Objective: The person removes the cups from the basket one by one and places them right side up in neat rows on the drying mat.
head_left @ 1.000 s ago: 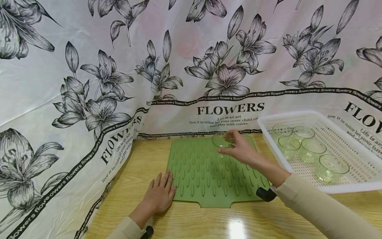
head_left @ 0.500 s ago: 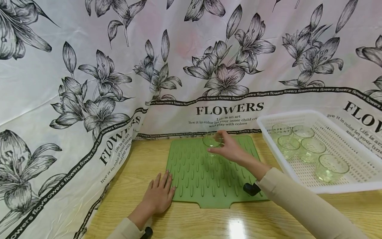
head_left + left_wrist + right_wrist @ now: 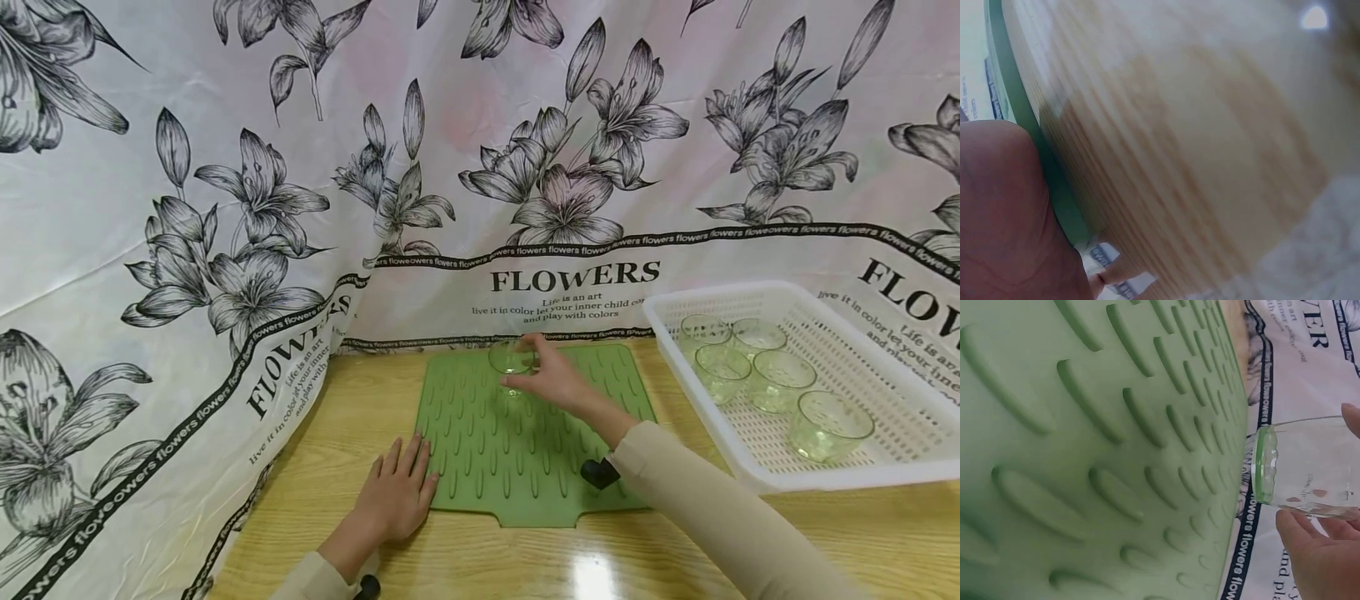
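Observation:
My right hand grips a clear, green-tinted glass cup by its side, over the far part of a green ridged mat. In the right wrist view the thumb and fingers hold the glass cup from opposite sides, and its base hangs apart from the mat. Palm down, my left hand rests on the wooden table with fairly straight fingers, beside the mat's near left edge. The left wrist view shows only part of that hand next to the green edge.
A white perforated plastic basket stands to the right of the mat, with several similar glass cups inside. Behind and to the left hangs a white cloth printed with flowers and lettering. The wooden table extends in front of the mat.
My right hand has carried the glass cup leftward over the mat, from right of its middle to left of it. The left hand has stayed in place.

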Demonstrator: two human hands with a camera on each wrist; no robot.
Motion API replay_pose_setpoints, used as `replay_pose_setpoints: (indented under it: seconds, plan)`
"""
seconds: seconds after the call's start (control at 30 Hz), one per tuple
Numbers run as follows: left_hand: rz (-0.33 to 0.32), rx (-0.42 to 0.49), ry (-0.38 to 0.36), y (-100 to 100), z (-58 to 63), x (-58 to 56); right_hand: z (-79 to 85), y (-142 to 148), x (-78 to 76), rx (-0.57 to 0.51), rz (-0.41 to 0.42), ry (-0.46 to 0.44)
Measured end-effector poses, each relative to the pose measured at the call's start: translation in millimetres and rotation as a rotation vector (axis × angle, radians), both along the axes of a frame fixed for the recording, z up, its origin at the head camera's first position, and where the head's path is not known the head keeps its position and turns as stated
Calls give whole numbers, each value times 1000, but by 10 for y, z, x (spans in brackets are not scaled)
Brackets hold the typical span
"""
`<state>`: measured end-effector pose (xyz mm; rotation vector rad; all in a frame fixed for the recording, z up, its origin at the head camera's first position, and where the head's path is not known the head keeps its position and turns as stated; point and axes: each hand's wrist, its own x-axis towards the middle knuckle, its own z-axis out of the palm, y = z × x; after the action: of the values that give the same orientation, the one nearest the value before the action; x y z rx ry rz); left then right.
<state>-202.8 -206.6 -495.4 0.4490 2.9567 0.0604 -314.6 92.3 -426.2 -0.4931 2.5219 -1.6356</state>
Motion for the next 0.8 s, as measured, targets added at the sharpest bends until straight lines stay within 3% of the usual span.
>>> replay_pose_setpoints:
  seconds: [0.17,0.5,0.8]
  plan:
    - [-2,-13,14,-28,-71,-51,-54,-105,-60,-7,-17,6]
    - [-1,-17,-2,-24,-99,-28,-118,-283,-105,5,-14,-19]
    - [-9,5,5,11,21,27,-204,-426,-194,53,-46,20]
